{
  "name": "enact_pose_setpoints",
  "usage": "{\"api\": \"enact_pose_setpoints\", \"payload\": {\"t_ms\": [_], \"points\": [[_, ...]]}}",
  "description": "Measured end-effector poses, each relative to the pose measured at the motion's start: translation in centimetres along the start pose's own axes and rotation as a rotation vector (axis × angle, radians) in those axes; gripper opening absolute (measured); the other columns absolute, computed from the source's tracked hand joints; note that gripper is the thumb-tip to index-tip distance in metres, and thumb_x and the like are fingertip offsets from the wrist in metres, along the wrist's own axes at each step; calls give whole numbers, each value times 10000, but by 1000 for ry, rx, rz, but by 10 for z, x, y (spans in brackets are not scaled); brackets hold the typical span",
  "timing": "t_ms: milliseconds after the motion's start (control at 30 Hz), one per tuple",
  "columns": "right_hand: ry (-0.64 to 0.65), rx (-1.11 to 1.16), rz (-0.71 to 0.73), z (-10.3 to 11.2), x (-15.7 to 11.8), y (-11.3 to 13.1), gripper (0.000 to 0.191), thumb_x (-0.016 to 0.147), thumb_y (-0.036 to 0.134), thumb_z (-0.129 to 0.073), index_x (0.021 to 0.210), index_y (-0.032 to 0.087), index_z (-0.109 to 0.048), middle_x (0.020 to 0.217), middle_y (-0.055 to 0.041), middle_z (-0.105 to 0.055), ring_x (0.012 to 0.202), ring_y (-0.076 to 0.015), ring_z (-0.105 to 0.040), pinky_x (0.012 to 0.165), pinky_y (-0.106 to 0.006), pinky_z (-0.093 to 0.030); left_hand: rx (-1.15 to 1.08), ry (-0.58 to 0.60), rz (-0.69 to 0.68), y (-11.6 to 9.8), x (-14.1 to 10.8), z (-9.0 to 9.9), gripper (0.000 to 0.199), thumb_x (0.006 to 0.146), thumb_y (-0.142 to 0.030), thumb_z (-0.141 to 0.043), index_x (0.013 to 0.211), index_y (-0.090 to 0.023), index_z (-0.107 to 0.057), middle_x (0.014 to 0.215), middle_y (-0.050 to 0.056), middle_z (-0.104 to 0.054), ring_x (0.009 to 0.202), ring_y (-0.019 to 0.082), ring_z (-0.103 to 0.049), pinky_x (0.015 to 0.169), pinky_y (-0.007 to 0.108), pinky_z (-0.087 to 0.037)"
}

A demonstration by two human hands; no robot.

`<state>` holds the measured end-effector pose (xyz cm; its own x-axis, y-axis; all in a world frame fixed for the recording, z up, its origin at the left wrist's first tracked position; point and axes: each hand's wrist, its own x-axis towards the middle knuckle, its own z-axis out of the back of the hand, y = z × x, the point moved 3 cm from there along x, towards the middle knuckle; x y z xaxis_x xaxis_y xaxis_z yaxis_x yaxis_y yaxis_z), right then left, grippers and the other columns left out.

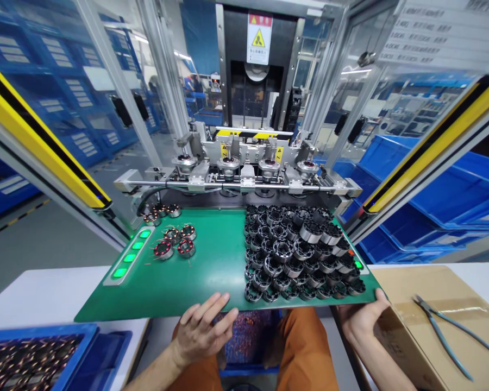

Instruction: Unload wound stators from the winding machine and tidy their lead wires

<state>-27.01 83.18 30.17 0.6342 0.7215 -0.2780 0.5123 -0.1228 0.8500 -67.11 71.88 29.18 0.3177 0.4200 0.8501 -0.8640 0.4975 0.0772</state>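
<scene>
My left hand [207, 328] is at the front edge of the green work surface [212, 282], fingers apart and holding nothing. My right hand [364, 320] touches the front right corner of that surface, its thumb up on the edge and its other fingers hidden below. Black-and-silver stator cores [283, 251] stand in a dense, partly stacked block on the right half. Wound stators with copper wire [186, 248] form a small group on the left, and more [173, 210] sit behind them.
Behind the surface stands a winding machine [269, 168] with several spindles. Green-lit buttons [133, 257] are at the left. Pliers [442, 331] lie on a cardboard box [464, 288]. Blue bins [424, 201] are stacked at right; a blue tray [90, 339] of wound parts is front left.
</scene>
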Motion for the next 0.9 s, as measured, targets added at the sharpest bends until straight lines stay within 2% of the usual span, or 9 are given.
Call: {"api": "enact_pose_setpoints", "payload": {"t_ms": [267,533,900], "points": [[2,29,7,-4,-3,2,740,784,729,-674,1308,214,-770,1373,-95,-801,1334,-355,-709,1064,-540,-660,-2,6,4,0,-1,-1,413,862,-296,-888,1252,-366,-775,1562,-27,-718,1500,163,-614,1304,358,-356],[-7,4,-19,-1,-1,0,733,793,736,-658,1299,218,-771,1345,-94,-811,1270,-351,-734,1006,-526,-679,-7,2,8,0,-1,-1,347,893,-299,-870,1223,-363,-785,1528,-23,-737,1393,160,-664,1289,364,-356],[-21,-23,19,-1,-1,1,741,779,752,-659,1284,222,-771,1310,-98,-816,1275,-343,-716,974,-488,-664,-1,9,-2,0,-2,-1,396,867,-300,-889,1242,-363,-781,1539,-10,-732,1471,180,-632,1285,370,-362]]}}
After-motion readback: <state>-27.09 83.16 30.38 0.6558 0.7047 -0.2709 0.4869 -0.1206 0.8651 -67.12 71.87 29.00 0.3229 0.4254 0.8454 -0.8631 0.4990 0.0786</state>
